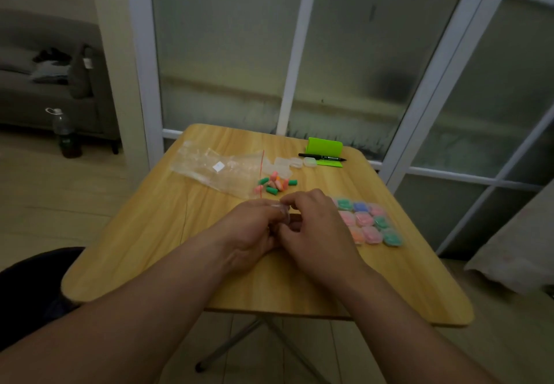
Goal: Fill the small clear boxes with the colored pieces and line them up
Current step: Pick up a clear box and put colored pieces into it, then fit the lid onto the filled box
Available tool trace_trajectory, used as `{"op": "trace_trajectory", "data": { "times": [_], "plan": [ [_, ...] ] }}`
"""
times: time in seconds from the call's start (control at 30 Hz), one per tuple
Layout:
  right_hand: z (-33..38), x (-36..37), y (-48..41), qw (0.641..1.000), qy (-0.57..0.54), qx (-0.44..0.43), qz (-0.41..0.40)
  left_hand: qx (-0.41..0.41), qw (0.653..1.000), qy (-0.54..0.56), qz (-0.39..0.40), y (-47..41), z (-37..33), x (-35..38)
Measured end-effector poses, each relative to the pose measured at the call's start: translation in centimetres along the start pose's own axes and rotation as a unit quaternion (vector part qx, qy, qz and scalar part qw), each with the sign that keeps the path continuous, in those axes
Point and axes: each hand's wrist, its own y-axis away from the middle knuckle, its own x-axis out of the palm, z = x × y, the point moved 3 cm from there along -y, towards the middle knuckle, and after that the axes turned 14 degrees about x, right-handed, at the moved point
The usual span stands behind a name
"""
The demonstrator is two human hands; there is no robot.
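Note:
My left hand and my right hand meet at the middle of the wooden table, both pinched around a small clear box; what is inside it is hidden by my fingers. Just beyond my hands lies a loose pile of green, pink and orange pieces. To the right, several filled boxes with green, blue, pink and orange contents sit in neat rows. Several empty clear boxes lie farther back.
A clear plastic zip bag lies at the back left of the table. A green stand and a black marker rest at the far right edge. Frosted glass doors stand behind; a sofa and bottle are on the left.

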Motion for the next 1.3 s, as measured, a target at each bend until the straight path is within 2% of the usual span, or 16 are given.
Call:
{"op": "trace_trajectory", "data": {
  "times": [0.2, 0.3, 0.43, 0.6, 0.7, 1.0, 1.3],
  "plan": [
    [-0.8, -1.2, 0.7, 0.999, -0.033, 0.026, -0.035, -0.015, 0.999, -0.035, 0.010, 0.1, 0.3, 1.9],
    [-2.2, -2.8, 1.2, 0.996, -0.042, 0.065, -0.049, -0.017, 0.998, -0.059, 0.028, 0.4, 0.6, 3.4],
    [-6.4, -6.5, 1.8, 0.986, -0.024, 0.140, -0.089, -0.023, 0.996, -0.086, 0.003, 0.6, 0.8, 4.3],
    [-12.4, -10.1, 3.8, 0.959, 0.041, 0.273, -0.058, -0.004, 0.992, -0.122, -0.014, 0.6, 0.9, 4.9],
    [-13.8, -10.2, 4.7, 0.949, 0.053, 0.309, -0.037, 0.010, 0.992, -0.122, -0.025, 0.6, 1.0, 5.2],
    [-13.3, -8.7, 4.3, 0.949, 0.120, 0.284, -0.057, 0.015, 0.992, -0.123, -0.030, 0.4, 1.3, 5.4],
    [-12.7, -9.7, 3.4, 0.963, 0.043, 0.257, -0.065, 0.025, 0.993, -0.096, -0.066, -1.1, 0.5, 4.5]
  ]
}}
